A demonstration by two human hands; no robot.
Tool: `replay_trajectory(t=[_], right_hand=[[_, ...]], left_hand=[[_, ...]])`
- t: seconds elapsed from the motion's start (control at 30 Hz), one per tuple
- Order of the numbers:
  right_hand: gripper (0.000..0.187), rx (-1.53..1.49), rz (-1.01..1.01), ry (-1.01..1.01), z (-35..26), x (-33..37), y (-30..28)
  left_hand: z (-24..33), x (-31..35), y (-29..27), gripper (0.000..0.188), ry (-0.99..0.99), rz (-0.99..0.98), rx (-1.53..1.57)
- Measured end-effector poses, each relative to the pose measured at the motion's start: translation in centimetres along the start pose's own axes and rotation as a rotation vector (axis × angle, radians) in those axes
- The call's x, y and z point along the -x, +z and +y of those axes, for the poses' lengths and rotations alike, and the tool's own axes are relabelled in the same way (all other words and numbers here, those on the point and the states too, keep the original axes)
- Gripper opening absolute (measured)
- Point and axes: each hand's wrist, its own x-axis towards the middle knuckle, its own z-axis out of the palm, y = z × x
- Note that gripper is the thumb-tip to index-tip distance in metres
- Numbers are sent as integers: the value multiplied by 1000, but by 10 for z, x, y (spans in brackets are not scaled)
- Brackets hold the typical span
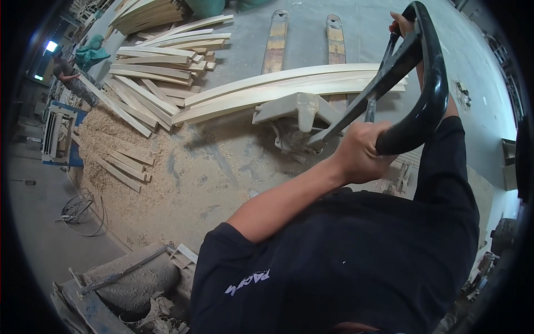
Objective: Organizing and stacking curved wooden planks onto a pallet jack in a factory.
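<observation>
“Just below the camera, what did you see?”

“The person's dark shirt, with the left forearm reaching out from its short sleeve. The left hand was clenched around the near left end of a looped black handle.”

“And the other hand?”

“The right hand was at the far end of that loop, partly hidden by the frame. It touched the handle, but I couldn't tell how tightly its fingers were closed.”

“What did the handle belong to?”

“A pallet truck, right in front of the person. A black bar slanted down from the loop to its dusty base, and two worn yellow forks pointed away across the floor.”

“Was anything lying there?”

“Long pale boards lay across the forks, just beyond the base. To the left, sawdust covered the floor, with loose strips on it.”

“And farther off?”

“Stacked slats lay in uneven layers left of the forks. Past the sawdust, a co-worker was near a blue-framed machine, one hand close to the end of a long board.”
</observation>
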Motion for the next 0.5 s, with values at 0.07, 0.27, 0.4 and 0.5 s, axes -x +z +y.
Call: replay_trajectory(t=[0.07,0.27,0.4,0.5], right_hand=[[26,-33,-29,91,-1,-10,0],[27,-67,-389,-784,17,-33,-26],[30,-67,-296,-71,14,-33,-44],[38,64,-329,-137,12,-24,-53]], left_hand=[[-3,-7,9,18,-56,69,44],[-11,-23,42,16,-30,29,80],[-12,-25,51,22,-7,21,67],[-12,-26,52,26,-49,-38,64]])
